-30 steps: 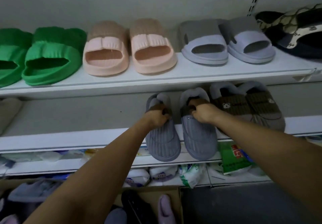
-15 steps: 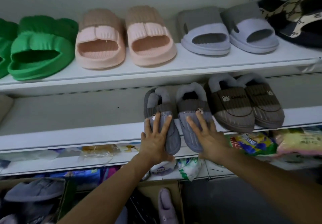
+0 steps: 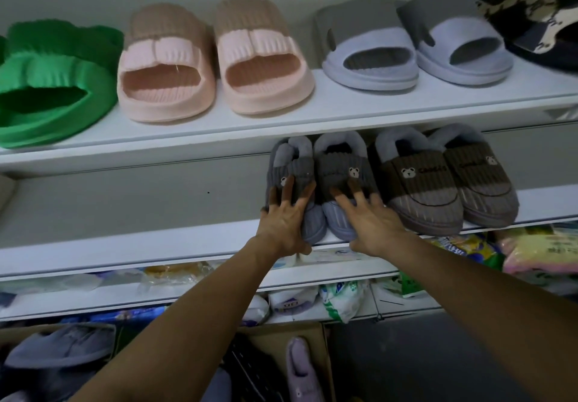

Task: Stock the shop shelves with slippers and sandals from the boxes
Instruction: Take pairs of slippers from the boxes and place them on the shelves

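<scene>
On the middle shelf (image 3: 125, 245), just left of the brown bear slippers (image 3: 438, 189), sit 2 grey slippers (image 3: 316, 176). The left hand (image 3: 286, 223) and right hand (image 3: 372, 226) lie flat on them, fingers spread, gripping nothing.

upper shelf (image 3: 312, 113): green, pink, grey slides (image 3: 369, 48) | middle shelf (image 3: 125, 239): grey slippers (image 3: 337, 176), brown slippers (image 3: 438, 179)
</scene>
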The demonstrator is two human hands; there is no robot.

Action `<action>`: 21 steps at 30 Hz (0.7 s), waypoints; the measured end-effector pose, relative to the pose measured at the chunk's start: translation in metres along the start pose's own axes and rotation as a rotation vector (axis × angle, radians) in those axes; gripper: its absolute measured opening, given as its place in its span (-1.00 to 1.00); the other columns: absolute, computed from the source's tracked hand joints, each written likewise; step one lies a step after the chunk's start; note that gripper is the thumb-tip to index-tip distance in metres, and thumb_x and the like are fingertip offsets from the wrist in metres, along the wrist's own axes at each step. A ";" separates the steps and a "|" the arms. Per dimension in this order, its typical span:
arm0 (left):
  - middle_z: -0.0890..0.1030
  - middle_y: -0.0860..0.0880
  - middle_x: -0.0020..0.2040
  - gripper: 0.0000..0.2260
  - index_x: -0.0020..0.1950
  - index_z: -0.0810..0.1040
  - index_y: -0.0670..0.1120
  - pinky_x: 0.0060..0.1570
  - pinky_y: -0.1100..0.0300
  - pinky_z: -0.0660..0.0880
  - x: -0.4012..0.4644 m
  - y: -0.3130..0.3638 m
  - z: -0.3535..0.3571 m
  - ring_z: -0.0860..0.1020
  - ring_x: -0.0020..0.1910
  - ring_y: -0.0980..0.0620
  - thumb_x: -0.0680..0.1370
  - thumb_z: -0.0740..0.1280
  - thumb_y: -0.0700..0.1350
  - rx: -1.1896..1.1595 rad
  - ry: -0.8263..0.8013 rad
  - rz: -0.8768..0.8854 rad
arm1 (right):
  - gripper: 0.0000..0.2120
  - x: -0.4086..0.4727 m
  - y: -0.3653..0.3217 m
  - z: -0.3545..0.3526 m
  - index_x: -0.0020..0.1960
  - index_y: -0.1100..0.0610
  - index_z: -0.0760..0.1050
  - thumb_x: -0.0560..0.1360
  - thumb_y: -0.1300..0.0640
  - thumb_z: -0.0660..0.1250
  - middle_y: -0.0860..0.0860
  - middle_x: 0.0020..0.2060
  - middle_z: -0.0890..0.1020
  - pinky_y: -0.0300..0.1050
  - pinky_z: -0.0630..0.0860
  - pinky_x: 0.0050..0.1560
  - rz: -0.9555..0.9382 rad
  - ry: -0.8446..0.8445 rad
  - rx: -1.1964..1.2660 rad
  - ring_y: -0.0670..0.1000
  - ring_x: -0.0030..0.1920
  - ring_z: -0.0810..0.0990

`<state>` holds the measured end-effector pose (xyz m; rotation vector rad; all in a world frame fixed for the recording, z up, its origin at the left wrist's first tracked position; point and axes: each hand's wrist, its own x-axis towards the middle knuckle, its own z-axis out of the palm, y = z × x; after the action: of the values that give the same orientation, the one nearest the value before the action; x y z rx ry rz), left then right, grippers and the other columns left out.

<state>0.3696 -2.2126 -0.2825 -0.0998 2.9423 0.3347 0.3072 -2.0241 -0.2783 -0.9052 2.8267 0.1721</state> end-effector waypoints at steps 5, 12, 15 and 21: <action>-0.23 -0.03 0.57 0.11 0.53 -0.26 0.19 0.43 -0.22 0.15 -0.013 -0.003 -0.010 -0.08 0.53 -0.25 0.29 0.52 0.20 -0.021 0.018 -0.012 | -0.02 -0.010 -0.005 -0.014 0.51 -0.07 -0.08 0.32 -0.14 0.47 0.09 0.42 0.12 0.09 0.42 0.16 0.021 -0.006 0.008 0.21 0.35 0.24; 0.40 -0.03 0.32 -0.49 0.42 0.31 0.01 0.10 -0.01 0.48 -0.082 -0.012 -0.032 0.40 0.27 -0.09 0.51 0.32 0.09 -0.081 0.400 -0.019 | -0.55 -0.064 -0.038 -0.046 0.37 0.02 0.32 0.51 -0.06 0.23 0.03 0.26 0.44 0.01 0.41 0.10 0.048 0.275 0.073 0.11 0.22 0.43; 0.45 0.01 0.27 -0.54 0.40 0.34 0.05 -0.06 0.06 0.48 -0.122 -0.020 -0.032 0.44 0.23 -0.04 0.52 0.31 0.10 -0.102 0.427 -0.015 | -0.57 -0.094 -0.059 -0.048 0.37 0.02 0.33 0.52 -0.03 0.22 0.03 0.23 0.48 -0.01 0.35 0.12 0.065 0.294 0.084 0.10 0.23 0.44; 0.52 0.02 0.24 -0.54 0.39 0.34 0.05 -0.04 0.09 0.53 -0.191 -0.043 -0.022 0.54 0.14 0.02 0.52 0.32 0.11 -0.211 0.347 -0.033 | -0.56 -0.143 -0.101 -0.039 0.38 0.01 0.32 0.52 -0.02 0.21 0.03 0.24 0.48 -0.01 0.38 0.12 0.026 0.252 0.113 0.09 0.24 0.45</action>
<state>0.5574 -2.2509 -0.2361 -0.2588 3.2285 0.6871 0.4759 -2.0315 -0.2179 -0.9241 3.0410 -0.1059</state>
